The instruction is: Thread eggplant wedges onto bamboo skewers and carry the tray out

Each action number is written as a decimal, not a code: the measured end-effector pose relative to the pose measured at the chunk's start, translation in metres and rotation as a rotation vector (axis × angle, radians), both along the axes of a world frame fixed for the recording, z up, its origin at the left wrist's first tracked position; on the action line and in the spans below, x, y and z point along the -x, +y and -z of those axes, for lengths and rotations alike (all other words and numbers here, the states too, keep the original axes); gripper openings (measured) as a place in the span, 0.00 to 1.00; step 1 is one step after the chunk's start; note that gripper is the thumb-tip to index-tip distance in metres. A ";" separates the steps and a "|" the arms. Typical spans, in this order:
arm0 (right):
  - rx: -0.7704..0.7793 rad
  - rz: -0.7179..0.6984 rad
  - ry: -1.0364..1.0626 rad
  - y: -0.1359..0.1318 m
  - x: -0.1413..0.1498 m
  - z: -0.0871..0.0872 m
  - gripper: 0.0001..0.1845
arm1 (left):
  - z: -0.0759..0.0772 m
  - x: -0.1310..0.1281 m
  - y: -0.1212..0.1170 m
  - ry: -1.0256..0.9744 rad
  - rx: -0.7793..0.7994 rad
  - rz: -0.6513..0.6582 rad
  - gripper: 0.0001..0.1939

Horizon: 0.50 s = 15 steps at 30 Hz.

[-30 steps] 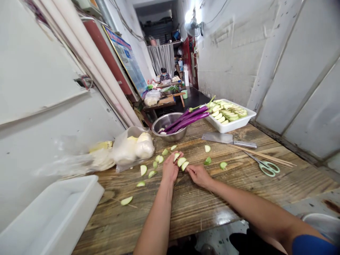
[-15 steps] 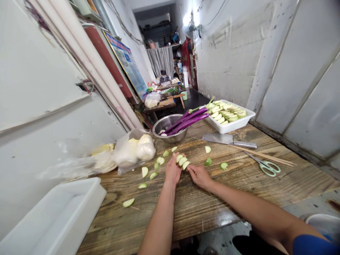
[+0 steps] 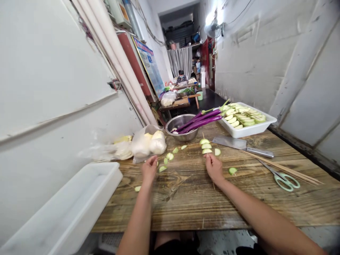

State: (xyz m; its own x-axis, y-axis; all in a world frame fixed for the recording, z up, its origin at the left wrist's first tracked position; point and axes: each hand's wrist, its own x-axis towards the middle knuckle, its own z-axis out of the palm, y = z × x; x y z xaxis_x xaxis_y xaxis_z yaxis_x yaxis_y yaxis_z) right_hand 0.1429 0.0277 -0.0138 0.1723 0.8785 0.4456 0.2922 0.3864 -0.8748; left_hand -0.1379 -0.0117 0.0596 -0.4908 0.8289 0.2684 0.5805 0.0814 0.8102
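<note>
We gripped skewer (image 3: 203, 135) in right hand (image 3: 214, 169), three slices (image 3: 206, 146) threaded just beyond fingers, long axis toward wooden surface's (image 3: 183, 202) far edge. Left hand (image 3: 149, 170) was nearer loose slices (image 3: 163, 169), toward surface's right edge; fingertips pinched, whether around slice we couldn't tell.

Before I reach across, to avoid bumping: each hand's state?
Left hand: curled near loose slices; can't tell if holding anything.
Right hand: closed, holding a skewer of threaded slices.
</note>
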 end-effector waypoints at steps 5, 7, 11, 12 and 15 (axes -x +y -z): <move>0.019 0.006 0.056 0.004 -0.003 0.002 0.18 | -0.011 0.007 -0.009 0.245 0.120 0.085 0.11; 0.031 0.025 0.097 0.007 -0.005 0.003 0.18 | -0.012 0.011 -0.010 0.280 0.167 0.094 0.12; 0.049 0.038 0.184 0.013 -0.011 0.003 0.19 | -0.017 0.028 -0.013 0.382 0.279 0.105 0.13; 0.051 0.042 0.201 0.014 -0.012 0.004 0.20 | -0.018 0.033 -0.015 0.412 0.296 0.089 0.13; 0.070 0.050 0.247 0.018 -0.013 0.005 0.20 | -0.025 0.048 -0.022 0.453 0.302 -0.013 0.14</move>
State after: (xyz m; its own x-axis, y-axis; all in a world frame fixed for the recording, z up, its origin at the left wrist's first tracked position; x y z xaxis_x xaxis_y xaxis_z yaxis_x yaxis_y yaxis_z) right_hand 0.1557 0.0459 -0.0190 0.3122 0.8932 0.3235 0.0840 0.3133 -0.9459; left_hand -0.1859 -0.0334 0.0845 -0.3921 0.8964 0.2068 0.8635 0.2812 0.4186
